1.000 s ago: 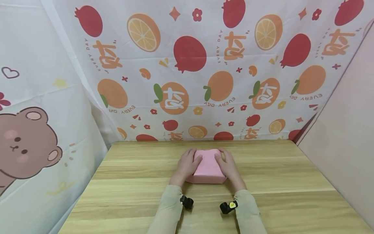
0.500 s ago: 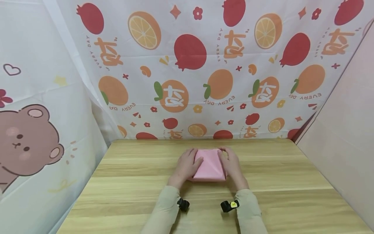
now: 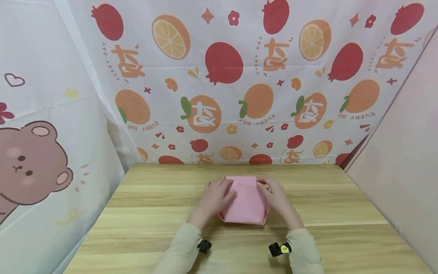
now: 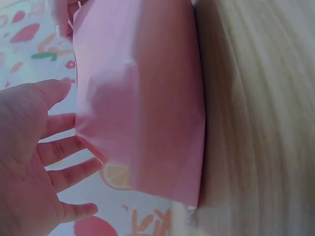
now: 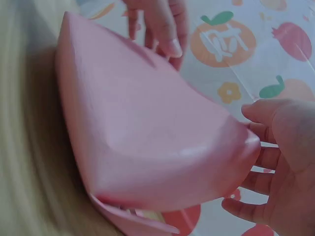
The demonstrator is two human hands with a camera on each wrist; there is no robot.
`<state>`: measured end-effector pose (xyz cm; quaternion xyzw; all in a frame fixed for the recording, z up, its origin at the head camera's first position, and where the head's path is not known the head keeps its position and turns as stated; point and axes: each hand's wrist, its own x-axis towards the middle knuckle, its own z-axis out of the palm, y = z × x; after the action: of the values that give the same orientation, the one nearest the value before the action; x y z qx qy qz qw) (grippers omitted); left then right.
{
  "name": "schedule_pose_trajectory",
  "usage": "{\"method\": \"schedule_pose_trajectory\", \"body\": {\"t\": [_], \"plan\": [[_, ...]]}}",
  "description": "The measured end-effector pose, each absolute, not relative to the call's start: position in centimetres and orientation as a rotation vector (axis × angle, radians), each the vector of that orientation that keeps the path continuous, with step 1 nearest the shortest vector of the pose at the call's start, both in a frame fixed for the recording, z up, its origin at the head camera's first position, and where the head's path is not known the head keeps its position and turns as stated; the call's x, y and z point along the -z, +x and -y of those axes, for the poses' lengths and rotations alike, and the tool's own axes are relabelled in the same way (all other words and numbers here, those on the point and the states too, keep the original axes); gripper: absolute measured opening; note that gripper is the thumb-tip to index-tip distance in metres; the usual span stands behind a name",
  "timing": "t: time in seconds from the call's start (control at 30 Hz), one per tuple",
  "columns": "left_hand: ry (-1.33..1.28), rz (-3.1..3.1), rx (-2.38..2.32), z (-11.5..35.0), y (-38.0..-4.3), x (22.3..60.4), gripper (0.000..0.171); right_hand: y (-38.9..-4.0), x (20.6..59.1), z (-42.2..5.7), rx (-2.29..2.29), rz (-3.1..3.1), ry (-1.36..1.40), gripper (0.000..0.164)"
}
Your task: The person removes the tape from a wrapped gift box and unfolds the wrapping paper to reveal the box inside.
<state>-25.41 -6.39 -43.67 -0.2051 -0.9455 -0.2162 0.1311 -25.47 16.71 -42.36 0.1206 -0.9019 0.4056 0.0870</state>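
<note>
A pink box [image 3: 243, 203], folded from a thin bendable sheet, lies near the middle of the wooden table, a narrow flap along its far edge. My left hand [image 3: 215, 196] is at its far left corner; in the left wrist view that hand [image 4: 29, 147] has its fingers spread, fingertips at the box's edge and thumb off the surface. At the far right corner, my right hand [image 3: 277, 194] holds the edge; in the right wrist view this hand [image 5: 290, 162] has fingers passing behind the corner of the pink box [image 5: 147, 108], hiding their tips. Its inside is hidden.
The wooden table [image 3: 154, 228] ends at a fruit-print cloth [image 3: 232, 99] hanging behind. A bear-print cloth [image 3: 30, 163] hangs on the left, and a plain pale wall [image 3: 403, 144] stands on the right. Each sleeve carries a small black camera.
The pink box's near edge has come toward me and its top looks flatter, with a flap showing at the far edge. My hands, earlier along its sides, have spread apart, forearms angled outward.
</note>
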Motion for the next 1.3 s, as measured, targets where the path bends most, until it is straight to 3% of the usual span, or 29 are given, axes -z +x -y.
{"method": "schedule_pose_trajectory", "body": {"t": [0.83,1.07,1.3], "plan": [[-1.022,2.25,0.286,9.5,-19.4,42.7,0.01,-19.5,42.9,-21.4,-0.894,2.617,0.803,0.018],[-1.125,2.331,0.299,10.1,-17.6,43.1,0.018,-19.0,43.0,-22.3,-1.1,2.709,0.987,0.031],[-1.258,2.629,0.376,10.0,-16.1,43.1,0.039,-18.7,44.0,-22.4,-1.023,2.883,1.084,0.036]]}}
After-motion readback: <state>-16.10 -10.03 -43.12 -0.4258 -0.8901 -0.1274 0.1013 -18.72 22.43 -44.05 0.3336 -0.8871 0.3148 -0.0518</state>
